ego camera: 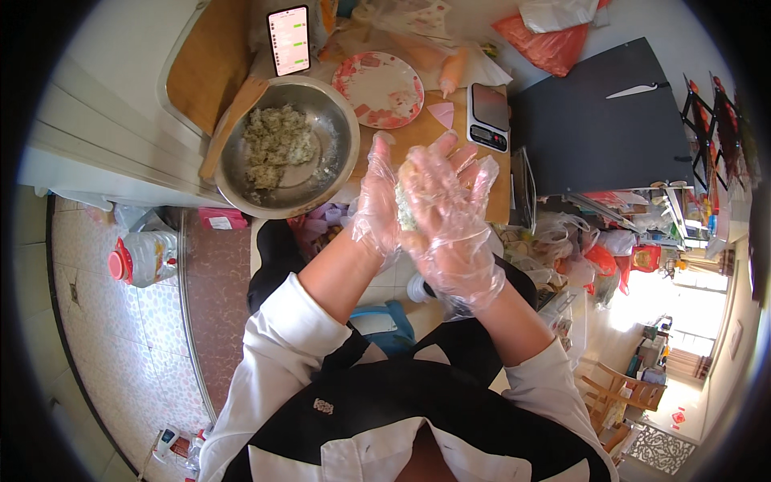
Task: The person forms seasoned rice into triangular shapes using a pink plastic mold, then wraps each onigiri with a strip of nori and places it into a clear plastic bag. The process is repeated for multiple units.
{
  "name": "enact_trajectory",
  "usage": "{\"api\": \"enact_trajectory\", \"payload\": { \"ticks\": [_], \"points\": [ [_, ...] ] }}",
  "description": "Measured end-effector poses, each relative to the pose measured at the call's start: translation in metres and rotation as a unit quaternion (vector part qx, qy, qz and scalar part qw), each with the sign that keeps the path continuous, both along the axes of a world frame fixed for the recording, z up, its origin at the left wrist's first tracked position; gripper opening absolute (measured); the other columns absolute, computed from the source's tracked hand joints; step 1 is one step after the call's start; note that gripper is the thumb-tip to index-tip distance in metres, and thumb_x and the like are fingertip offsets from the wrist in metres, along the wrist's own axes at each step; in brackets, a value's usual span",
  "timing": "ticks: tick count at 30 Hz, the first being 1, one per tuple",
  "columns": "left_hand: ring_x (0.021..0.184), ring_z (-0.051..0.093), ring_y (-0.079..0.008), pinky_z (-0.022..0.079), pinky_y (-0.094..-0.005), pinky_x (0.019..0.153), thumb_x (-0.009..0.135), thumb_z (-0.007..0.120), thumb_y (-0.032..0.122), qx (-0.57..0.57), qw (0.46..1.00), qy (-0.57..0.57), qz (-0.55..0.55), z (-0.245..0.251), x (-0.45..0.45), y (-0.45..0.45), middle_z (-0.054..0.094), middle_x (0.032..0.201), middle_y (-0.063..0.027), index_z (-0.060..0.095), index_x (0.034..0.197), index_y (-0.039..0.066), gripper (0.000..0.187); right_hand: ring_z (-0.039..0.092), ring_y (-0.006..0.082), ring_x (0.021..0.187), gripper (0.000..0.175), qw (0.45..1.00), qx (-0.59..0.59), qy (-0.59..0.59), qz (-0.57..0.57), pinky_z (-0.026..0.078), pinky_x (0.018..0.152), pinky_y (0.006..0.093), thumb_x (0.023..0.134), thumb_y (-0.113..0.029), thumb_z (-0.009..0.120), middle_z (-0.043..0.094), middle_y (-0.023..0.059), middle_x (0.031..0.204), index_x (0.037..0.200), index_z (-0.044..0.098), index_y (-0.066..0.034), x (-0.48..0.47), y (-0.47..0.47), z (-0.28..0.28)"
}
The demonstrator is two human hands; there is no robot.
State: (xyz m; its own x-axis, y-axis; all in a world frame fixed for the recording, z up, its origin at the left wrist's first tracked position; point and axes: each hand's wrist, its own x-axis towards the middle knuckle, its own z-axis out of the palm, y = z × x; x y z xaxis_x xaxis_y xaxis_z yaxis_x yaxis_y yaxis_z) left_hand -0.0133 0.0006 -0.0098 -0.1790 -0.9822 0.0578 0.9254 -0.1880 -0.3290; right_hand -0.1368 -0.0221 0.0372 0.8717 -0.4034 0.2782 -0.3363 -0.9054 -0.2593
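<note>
Both hands wear clear plastic gloves. My left hand [379, 196] and my right hand [449, 211] press a ball of rice mixture [406, 208] between their palms, over the near edge of the wooden table. My right hand covers most of the ball. To the left stands a steel bowl [346, 175] with more greenish-white rice mixture [277, 141] in it. A wooden spatula [232, 129] lies across the bowl's left rim. Beyond my hands are a red-and-white plate [378, 90], a pink triangular piece [442, 114] and a digital kitchen scale [489, 117].
A lit phone [289, 41] stands upright behind the bowl. An orange-filled squeeze bottle [453, 72] lies near plastic bags. On the right, a knife [632, 91] rests on a dark panel [590, 132]. A blue stool [391, 325] is below my hands.
</note>
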Motion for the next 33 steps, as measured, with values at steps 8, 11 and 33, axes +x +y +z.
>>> {"api": "enact_trajectory", "payload": {
  "ticks": [8, 11, 33],
  "points": [
    [0.139, 0.041, -0.0370, 0.033, -0.0544, 0.116, 0.089, 0.029, 0.083, -0.017, 1.000, 0.016, 0.011, 0.005, 0.000, 0.002, 0.038, 0.155, -0.0173, 0.039, 0.149, 0.008, 0.097, 0.042, 0.0353, 0.140, 0.057, 0.988, 0.116, -0.102, 0.012, 0.018, 0.116, 0.0592, 0.086, -0.025, 0.071, 0.049, 0.0157, 0.147, 0.138, 0.053, -0.0061, 0.001, -0.003, 0.000],
    [0.140, 0.042, -0.0344, 0.032, -0.0504, 0.117, 0.087, 0.031, 0.084, 0.010, 0.990, -0.137, 0.023, -0.006, -0.001, 0.004, 0.038, 0.154, -0.0199, 0.038, 0.149, 0.005, 0.101, 0.045, 0.0367, 0.137, 0.053, 0.991, 0.048, -0.118, -0.027, 0.020, 0.114, 0.0598, 0.084, -0.020, 0.072, 0.051, 0.0161, 0.144, 0.133, 0.056, -0.0081, 0.015, -0.014, 0.006],
    [0.145, 0.032, -0.0332, 0.025, -0.0516, 0.120, 0.092, 0.013, 0.080, -0.002, 0.994, -0.097, 0.055, 0.016, 0.010, 0.005, 0.029, 0.161, -0.0153, 0.022, 0.158, 0.008, 0.098, 0.038, 0.0310, 0.144, 0.056, 0.998, -0.063, -0.001, 0.005, 0.011, 0.116, 0.0644, 0.089, -0.027, 0.064, 0.048, 0.0113, 0.150, 0.141, 0.055, -0.0089, 0.003, 0.008, -0.009]
  ]
}}
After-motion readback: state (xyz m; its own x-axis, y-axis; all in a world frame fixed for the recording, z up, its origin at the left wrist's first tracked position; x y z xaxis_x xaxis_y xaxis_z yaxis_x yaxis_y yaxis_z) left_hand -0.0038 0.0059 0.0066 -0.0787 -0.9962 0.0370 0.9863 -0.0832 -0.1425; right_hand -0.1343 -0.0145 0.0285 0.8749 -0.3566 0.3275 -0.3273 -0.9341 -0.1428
